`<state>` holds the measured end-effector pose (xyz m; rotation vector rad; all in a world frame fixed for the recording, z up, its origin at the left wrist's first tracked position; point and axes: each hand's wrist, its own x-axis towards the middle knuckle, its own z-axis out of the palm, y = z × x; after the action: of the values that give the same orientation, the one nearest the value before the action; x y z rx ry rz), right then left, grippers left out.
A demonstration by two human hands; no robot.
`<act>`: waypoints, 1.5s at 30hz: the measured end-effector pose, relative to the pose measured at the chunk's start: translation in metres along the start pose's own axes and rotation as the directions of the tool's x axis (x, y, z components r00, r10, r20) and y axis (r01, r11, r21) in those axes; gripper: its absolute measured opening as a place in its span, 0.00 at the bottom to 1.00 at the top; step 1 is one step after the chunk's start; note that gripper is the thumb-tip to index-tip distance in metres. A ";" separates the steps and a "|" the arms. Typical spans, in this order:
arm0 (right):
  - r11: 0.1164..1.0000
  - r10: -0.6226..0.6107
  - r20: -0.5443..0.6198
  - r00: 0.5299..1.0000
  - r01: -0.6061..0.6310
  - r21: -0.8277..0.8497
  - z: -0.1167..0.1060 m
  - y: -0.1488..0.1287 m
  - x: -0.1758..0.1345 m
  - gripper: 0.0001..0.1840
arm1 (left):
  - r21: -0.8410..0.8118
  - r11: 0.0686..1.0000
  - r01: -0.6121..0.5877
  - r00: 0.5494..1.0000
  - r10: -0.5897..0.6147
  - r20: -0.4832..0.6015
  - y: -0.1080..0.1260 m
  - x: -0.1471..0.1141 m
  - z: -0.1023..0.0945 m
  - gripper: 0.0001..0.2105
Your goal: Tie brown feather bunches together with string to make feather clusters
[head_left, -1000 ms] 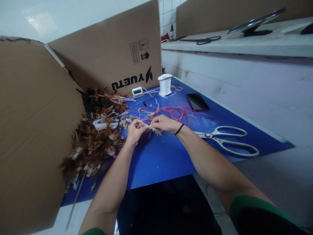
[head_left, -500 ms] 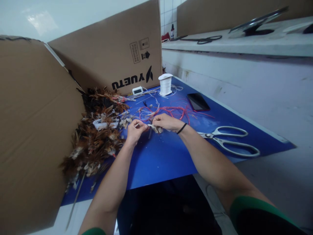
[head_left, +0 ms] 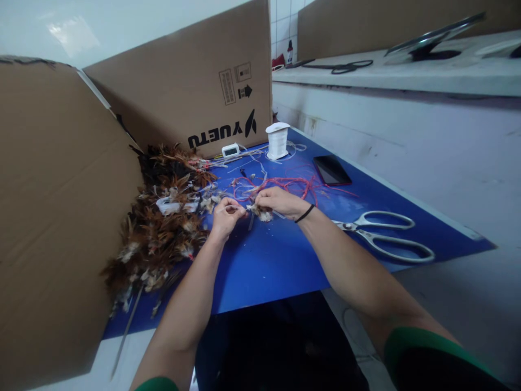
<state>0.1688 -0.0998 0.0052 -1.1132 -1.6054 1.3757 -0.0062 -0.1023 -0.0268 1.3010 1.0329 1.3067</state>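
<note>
Above the blue table [head_left: 264,271], my two hands work close together around a small tuft of pale, brownish feathers [head_left: 265,215]. My left hand [head_left: 224,220] is closed in a pinch, with a thin whitish strip [head_left: 231,207] showing across its fingers. Thumb and fingers of my right hand [head_left: 283,202] pinch the tuft at its upper side; a black band circles that wrist. Exactly how strip and tuft meet is too small to make out. Just behind the hands lies tangled red cord [head_left: 303,187].
A heap of brown feathers [head_left: 163,233] lies at left, beside cardboard boxes [head_left: 171,92]. Large scissors [head_left: 378,233] rest at right, near a dark phone [head_left: 331,170]. Behind stand a white spool [head_left: 278,142] and a small white device [head_left: 230,150]. A ledge [head_left: 366,76] runs along the right.
My hands have drawn slightly apart, leaving a small gap between the left fingertips and the tuft. The whole view has shifted a little; the table things lie as before.
</note>
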 end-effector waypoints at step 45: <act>0.398 -0.211 -0.307 0.928 -0.206 -0.894 -0.116 0.085 -0.176 0.22 | -0.145 0.987 -0.073 0.997 0.067 -0.049 -0.006 0.006 -0.006 0.13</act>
<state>0.3509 -0.2196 -0.0592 -1.8498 -2.0718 0.0286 -0.0118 -0.0948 -0.0326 1.2115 0.9100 1.4425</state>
